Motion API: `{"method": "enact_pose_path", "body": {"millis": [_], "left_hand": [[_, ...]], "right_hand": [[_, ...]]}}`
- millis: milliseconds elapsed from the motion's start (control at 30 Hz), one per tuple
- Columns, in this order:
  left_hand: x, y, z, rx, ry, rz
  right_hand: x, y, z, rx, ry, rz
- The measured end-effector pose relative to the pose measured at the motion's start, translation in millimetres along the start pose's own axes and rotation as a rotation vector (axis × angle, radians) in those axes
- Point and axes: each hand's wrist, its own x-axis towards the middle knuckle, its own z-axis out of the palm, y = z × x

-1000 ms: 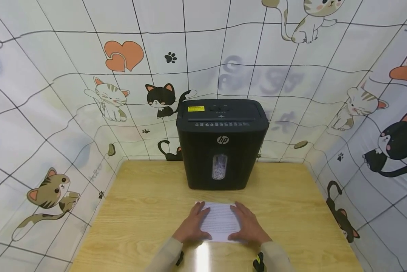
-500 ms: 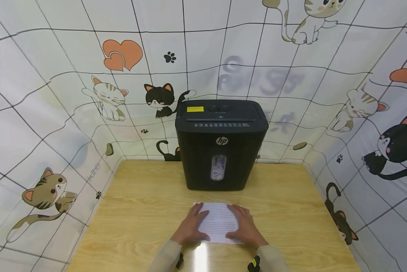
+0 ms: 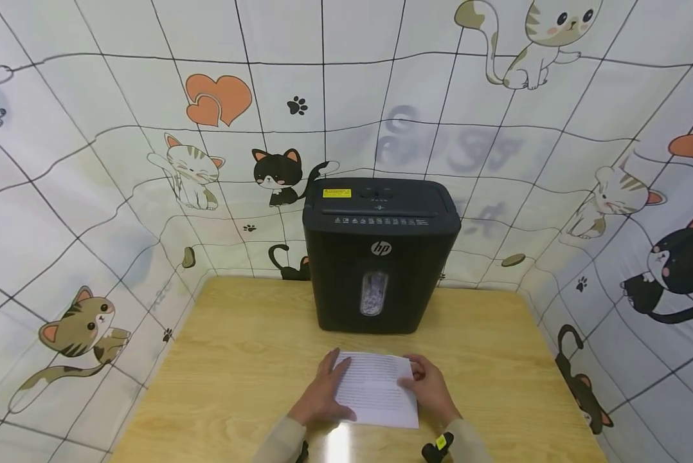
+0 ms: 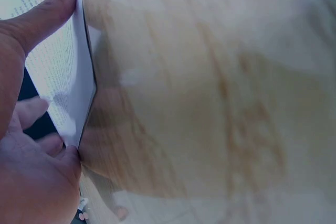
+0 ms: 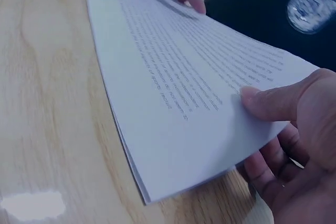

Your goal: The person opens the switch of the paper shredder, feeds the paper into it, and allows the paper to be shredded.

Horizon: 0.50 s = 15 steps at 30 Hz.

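A small stack of printed paper (image 3: 375,392) lies on the table in front of the shredder. Its right end is lifted slightly, and more than one layer shows along the edge (image 5: 137,182). My right hand (image 3: 433,388) pinches that right end, thumb (image 5: 273,103) on top and fingers curled underneath. On the left, my left hand (image 3: 321,392) spans the side of the stack, its thumb (image 4: 52,11) at the near edge and its fingers towards the far edge. In the right wrist view, the left fingertips touch the paper's far edge.
A black HP paper shredder (image 3: 346,276) stands upright behind the paper, its small window (image 3: 374,294) showing shreds. The wooden table (image 3: 236,360) is bounded at the back and sides by white cloth walls (image 3: 121,212) printed with cats.
My right hand has gone from lying flat beside the paper to pinching and raising its right end. The left hand stays at the left side. The head view has tilted slightly.
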Motion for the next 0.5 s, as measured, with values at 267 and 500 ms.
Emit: {"method": "enact_pose_path", "body": {"millis": [267,500], "left_hand": [[-1.3,0.9,-2.0,-0.136,0.122,-0.052],[-2.8,-9.5,-0.8,-0.243,0.256,-0.072]], "right_hand": [[-4.2,8.3,-4.1,0.039,-0.041,-0.081],[-4.7,10.7,-9.0,0.182,-0.117,-0.064]]}}
